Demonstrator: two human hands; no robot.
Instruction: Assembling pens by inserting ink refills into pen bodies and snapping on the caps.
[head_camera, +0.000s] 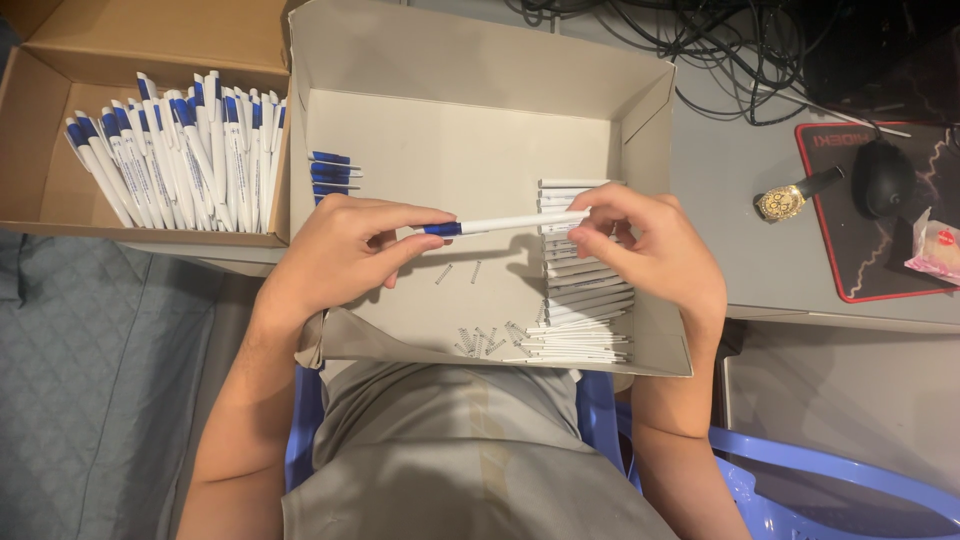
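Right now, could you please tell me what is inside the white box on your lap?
The white box holds white barrels, small springs and blue tips. The hands, left and right, and the pen hide some of its floor.

A big box (480, 60) fills the middle of the frame, with barrels (585, 290) stacked at its right wall, springs (480, 340) along its lower edge and caps (330, 172) at its left. A second box (40, 170) at upper left holds finished pens (180, 150). On the desk (720, 200) at right lie a watch (790, 198), then a mouse (880, 178) on a pad (860, 270).
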